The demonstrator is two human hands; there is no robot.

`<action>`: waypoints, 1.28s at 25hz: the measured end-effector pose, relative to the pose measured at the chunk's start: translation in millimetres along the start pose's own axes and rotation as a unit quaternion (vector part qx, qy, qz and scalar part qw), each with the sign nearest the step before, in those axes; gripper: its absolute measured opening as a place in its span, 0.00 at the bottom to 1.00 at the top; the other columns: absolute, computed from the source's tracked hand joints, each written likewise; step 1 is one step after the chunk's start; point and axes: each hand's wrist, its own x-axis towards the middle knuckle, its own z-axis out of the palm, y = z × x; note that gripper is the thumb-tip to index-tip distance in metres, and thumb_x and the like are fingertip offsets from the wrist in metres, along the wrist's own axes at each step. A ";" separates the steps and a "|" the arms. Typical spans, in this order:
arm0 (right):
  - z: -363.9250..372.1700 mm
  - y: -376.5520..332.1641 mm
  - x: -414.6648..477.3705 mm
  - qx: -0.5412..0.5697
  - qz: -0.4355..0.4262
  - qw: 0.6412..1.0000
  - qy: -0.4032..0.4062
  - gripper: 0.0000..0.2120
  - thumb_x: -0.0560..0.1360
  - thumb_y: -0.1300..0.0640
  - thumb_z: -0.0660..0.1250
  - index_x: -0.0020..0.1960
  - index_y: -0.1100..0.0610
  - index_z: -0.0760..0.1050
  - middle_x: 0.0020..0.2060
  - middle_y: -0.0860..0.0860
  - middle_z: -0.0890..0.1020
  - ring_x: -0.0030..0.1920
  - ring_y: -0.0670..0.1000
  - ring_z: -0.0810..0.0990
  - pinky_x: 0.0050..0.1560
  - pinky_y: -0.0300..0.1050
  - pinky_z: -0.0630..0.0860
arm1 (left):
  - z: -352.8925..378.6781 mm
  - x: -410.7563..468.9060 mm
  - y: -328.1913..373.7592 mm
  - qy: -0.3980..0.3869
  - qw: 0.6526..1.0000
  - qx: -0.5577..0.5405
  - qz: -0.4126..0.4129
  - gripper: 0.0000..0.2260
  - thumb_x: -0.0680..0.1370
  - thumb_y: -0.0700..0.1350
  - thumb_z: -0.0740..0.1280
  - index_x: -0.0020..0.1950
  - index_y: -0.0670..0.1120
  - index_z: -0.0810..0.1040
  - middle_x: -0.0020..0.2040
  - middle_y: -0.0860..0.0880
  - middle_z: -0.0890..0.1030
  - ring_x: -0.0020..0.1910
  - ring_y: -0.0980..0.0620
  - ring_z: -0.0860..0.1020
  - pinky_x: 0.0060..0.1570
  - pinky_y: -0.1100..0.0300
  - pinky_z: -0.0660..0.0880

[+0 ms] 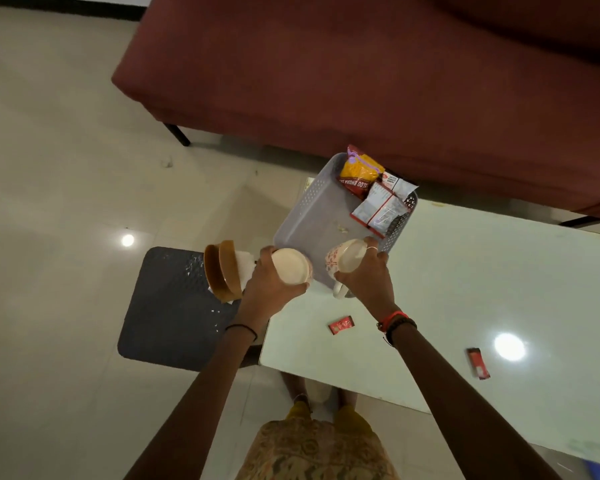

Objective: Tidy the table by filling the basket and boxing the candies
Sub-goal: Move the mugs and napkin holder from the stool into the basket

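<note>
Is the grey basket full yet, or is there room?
Part full: snack packets crowd the far end of the basket; its near floor is mostly bare.

Your basket [312, 209] is pale grey with dotted walls; its packet [359, 174] is yellow and maroon, its sachets [381, 209] white and red. Your left cup [291, 266] is plain cream, your right cup [343, 259] white with a red print. The bowls [222, 268] are brown, the candies [341, 324] red, the sofa [395, 81] maroon and the mat [174, 306] dark grey.

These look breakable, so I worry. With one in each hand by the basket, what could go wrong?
The cup in the left hand and the mug in the right hand are close and could knock together. The basket seems to overhang the table edge; weight there might tip it.
</note>
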 end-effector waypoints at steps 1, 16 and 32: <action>-4.8 2.4 11.0 -0.001 0.008 1.000 0.011 0.42 0.63 0.54 0.79 0.69 0.58 0.60 0.61 0.62 0.70 0.59 0.65 0.76 0.58 0.54 0.76 | 0.5 16.2 8.8 -0.010 1.000 -0.012 -0.006 0.40 0.61 0.54 0.78 0.66 0.49 0.59 0.63 0.46 0.72 0.60 0.46 0.73 0.54 0.56 0.73; 28.5 18.7 117.8 0.022 0.088 0.996 0.016 0.43 0.66 0.56 0.77 0.73 0.60 0.56 0.65 0.64 0.68 0.62 0.65 0.74 0.62 0.56 0.75 | 63.7 208.7 32.6 -0.089 0.994 0.045 0.042 0.40 0.63 0.51 0.78 0.66 0.44 0.58 0.64 0.41 0.70 0.60 0.39 0.73 0.53 0.47 0.74; 37.1 17.9 151.4 0.104 0.141 0.984 0.021 0.42 0.65 0.62 0.77 0.71 0.61 0.58 0.66 0.65 0.64 0.63 0.66 0.70 0.62 0.56 0.74 | 89.9 243.1 31.6 -0.105 0.993 0.027 0.043 0.43 0.62 0.53 0.79 0.67 0.42 0.57 0.66 0.40 0.69 0.63 0.40 0.70 0.58 0.46 0.72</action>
